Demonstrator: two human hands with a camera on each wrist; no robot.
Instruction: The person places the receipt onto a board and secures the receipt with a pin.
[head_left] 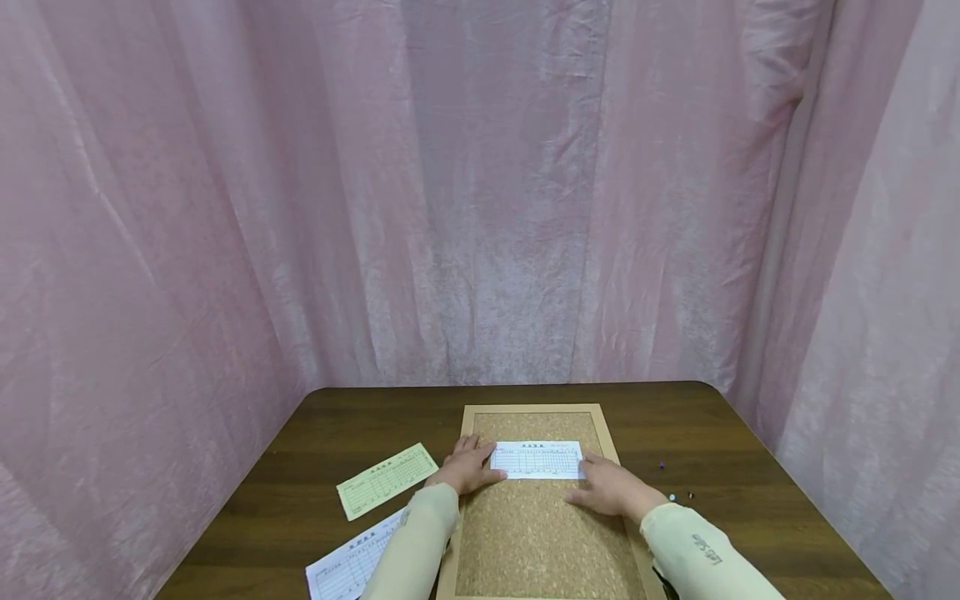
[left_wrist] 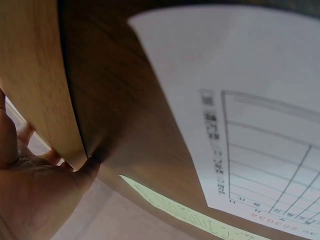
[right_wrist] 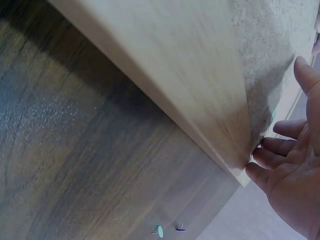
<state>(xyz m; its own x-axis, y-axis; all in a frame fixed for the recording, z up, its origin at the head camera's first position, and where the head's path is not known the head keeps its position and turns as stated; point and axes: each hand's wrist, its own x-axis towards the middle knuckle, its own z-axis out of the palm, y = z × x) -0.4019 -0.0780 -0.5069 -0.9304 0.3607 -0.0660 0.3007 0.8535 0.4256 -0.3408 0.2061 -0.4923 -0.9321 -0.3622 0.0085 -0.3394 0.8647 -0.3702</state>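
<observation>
A white printed slip point(head_left: 537, 460) lies across the upper part of a cork board point(head_left: 536, 533) with a pale wooden frame point(head_left: 537, 408). My left hand point(head_left: 471, 467) rests flat at the slip's left end, its thumb touching the paper's lower left corner. At the slip's right end my right hand point(head_left: 606, 487) lies flat on the cork with straight fingers. The left wrist view shows the frame point(left_wrist: 35, 75) and the palm point(left_wrist: 35, 200) beside it. Open fingers point(right_wrist: 295, 185) at the frame's edge point(right_wrist: 165, 75) show in the right wrist view.
On the dark wooden table point(head_left: 750, 467), a green slip point(head_left: 386, 481) and another white slip point(head_left: 352, 567) lie left of the board. Three push pins point(head_left: 672, 497) are scattered to its right. Pink curtains point(head_left: 480, 192) enclose the table on three sides.
</observation>
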